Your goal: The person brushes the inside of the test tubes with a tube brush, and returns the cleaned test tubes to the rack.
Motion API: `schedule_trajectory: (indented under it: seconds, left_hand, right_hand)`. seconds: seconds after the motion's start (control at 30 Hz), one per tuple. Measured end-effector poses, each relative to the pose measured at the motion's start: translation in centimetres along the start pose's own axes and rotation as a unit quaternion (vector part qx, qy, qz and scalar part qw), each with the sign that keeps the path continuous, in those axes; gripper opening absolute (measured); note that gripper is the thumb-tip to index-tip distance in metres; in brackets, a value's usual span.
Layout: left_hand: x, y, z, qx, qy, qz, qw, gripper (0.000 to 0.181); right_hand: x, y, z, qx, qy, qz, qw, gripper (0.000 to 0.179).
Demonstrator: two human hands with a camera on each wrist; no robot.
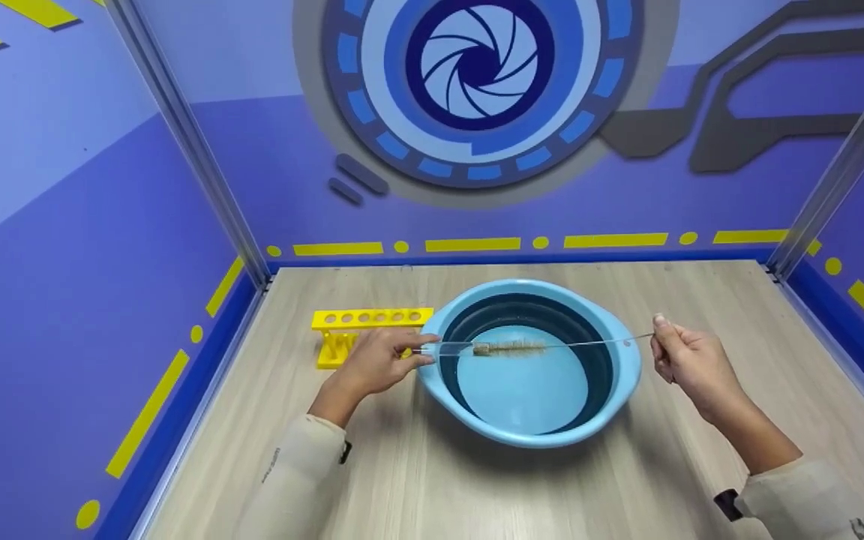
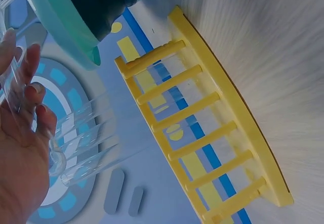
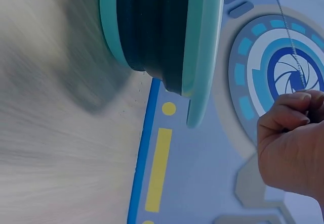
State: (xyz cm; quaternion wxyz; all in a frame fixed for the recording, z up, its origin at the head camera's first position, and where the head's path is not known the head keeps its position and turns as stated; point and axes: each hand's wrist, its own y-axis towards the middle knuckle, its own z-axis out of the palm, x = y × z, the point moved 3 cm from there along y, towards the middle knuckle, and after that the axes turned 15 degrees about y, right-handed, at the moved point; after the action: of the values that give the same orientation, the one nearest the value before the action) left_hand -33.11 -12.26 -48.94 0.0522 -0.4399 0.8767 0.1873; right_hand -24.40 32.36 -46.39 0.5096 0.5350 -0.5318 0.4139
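Observation:
A clear test tube (image 1: 453,349) lies nearly level over the left rim of a blue basin (image 1: 529,439), its closed end pinched between thumb and fingers of my left hand (image 1: 379,361). My right hand (image 1: 694,366), to the right of the basin, grips the thin wire handle of a test tube brush (image 1: 518,347). The bristles are above the basin, in line with the tube's mouth; whether the brush tip is inside cannot be told. In the right wrist view the fingers (image 3: 291,110) curl round the wire, and only part of the bristles shows.
Left of the basin, partly behind my left hand, stands a yellow test tube rack (image 1: 372,318). Several clear test tubes (image 2: 86,138) stick out of it in the left wrist view. Printed panels (image 1: 252,172) enclose the wooden table (image 1: 432,495) at the back and sides.

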Motion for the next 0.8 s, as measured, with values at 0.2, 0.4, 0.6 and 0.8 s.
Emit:
schedule_trajectory:
  seconds: [0.2,0.4,0.6,0.8]
  left_hand:
    - [0.2,-0.2,0.0,0.015,-0.018,-0.008,0.9997,0.039]
    - [0.1,-0.3,0.2,0.042,-0.035,-0.014,0.9984,0.04]
    - [-1.0,0.5,0.5,0.053,-0.052,0.002,0.9972,0.041]
    - [-2.2,0.9,1.1,0.032,-0.057,0.015,0.9977,0.041]
  right_hand:
    - [0.3,-0.3,0.4,-0.008,-0.021,-0.069,0.9974,0.06]
    - [0.3,-0.6,1.3,-0.023,-0.019,-0.118,0.9926,0.054]
    - [0.3,-1.1,2.9,-0.037,-0.004,-0.16,0.9863,0.048]
    - [0.5,-1.4,3.4,-0.046,-0.003,-0.164,0.9853,0.045]
